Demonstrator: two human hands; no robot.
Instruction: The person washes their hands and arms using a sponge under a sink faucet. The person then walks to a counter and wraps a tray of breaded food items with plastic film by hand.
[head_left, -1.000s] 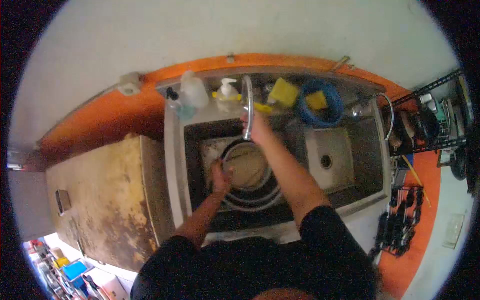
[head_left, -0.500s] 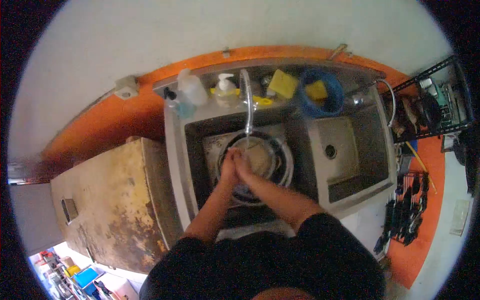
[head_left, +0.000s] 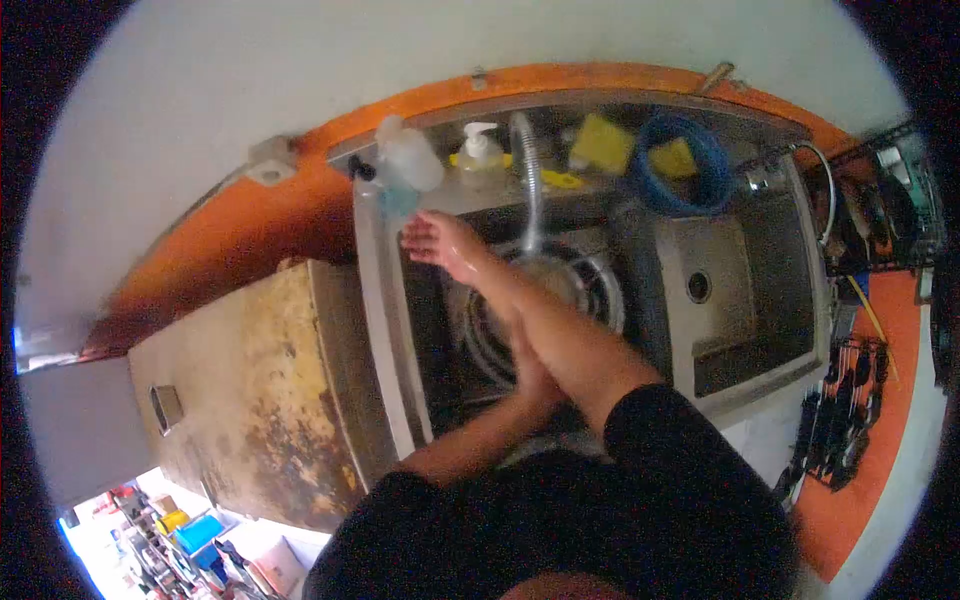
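My right hand is stretched out over the left side of the left sink basin, fingers apart and holding nothing. It looks wet and is near the bottle of bluish liquid. Against the underside of my right forearm lies my left hand, wrapped round it, with some fingers hidden. Below the arms, round metal pans or bowls sit in the basin, partly covered. A flexible metal tap spout hangs over them.
Along the back ledge stand a white bottle, a pump bottle, a yellow sponge and a blue basket holding another sponge. A second basin with a drain lies right. A rusty cabinet stands left.
My hands were together under the spout. My right hand has moved up and left, spreading its fingers, while my left hand has slid back onto the right forearm. The view has shifted slightly.
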